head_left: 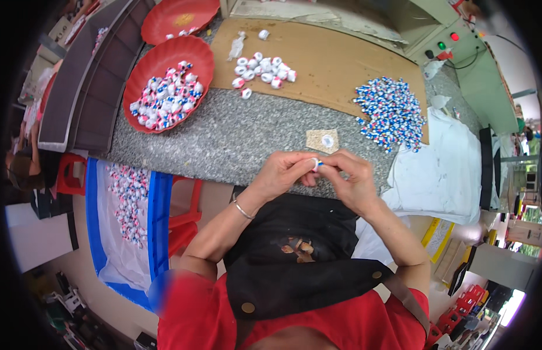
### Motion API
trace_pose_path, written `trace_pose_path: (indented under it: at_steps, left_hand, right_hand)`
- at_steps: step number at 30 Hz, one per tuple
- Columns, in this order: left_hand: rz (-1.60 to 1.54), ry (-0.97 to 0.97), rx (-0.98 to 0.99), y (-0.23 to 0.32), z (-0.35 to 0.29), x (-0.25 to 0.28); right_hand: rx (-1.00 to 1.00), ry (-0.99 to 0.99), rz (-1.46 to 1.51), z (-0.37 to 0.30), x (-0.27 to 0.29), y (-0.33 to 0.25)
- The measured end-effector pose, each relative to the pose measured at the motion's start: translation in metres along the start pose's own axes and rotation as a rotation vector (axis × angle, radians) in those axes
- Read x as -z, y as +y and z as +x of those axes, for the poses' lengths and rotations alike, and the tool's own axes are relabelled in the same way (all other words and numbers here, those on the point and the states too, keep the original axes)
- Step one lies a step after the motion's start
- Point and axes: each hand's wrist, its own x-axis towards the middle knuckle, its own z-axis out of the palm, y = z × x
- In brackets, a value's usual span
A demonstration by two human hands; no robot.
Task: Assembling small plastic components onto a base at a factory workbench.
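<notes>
Above the near edge of the grey speckled table, my two hands meet fingertip to fingertip. My left hand [282, 173] pinches a small white round piece [315, 165]. A tiny blue part [320, 163] sits against it, pinched by my right hand [354, 178]. Just beyond the hands lies a beige patch [322, 141] with a round white sticker. Farther off, several white hollow pieces with pink sides [265, 70] are scattered in a group. To the right is a heap of tiny blue, white and red parts [391, 111]. A red scalloped bowl [204, 61] at the left holds white, pink and blue pieces.
Brown cardboard [323, 49] covers the table's far part. Beside the table at left stands a blue crate [160, 219] of similar pieces, near a red stool [183, 219]. White sheeting [440, 169] drapes the right side, below a pale machine [481, 96] with lit green and red lamps.
</notes>
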Motion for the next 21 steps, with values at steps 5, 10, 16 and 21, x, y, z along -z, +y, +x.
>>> trace_pose_path:
  at_steps: [5, 10, 16, 21]
  left_hand:
    - [-0.151, -0.003, 0.072, 0.007, -0.001, 0.012]
    - [0.340, 0.467, -0.350, 0.071, -0.020, 0.061]
    - [1.548, 0.920, -0.642, 0.115, -0.043, 0.152]
    - [1.506, 0.967, -0.686, 0.103, -0.034, 0.129]
  right_hand:
    - [-0.072, -0.063, 0.162, 0.004, 0.004, -0.003]
    - [-0.114, 0.189, -0.345, 0.001, 0.049, 0.066]
    - [0.125, 0.026, -0.672, 0.021, 0.067, 0.098]
    - [0.104, -0.080, -0.844, 0.021, 0.064, 0.096]
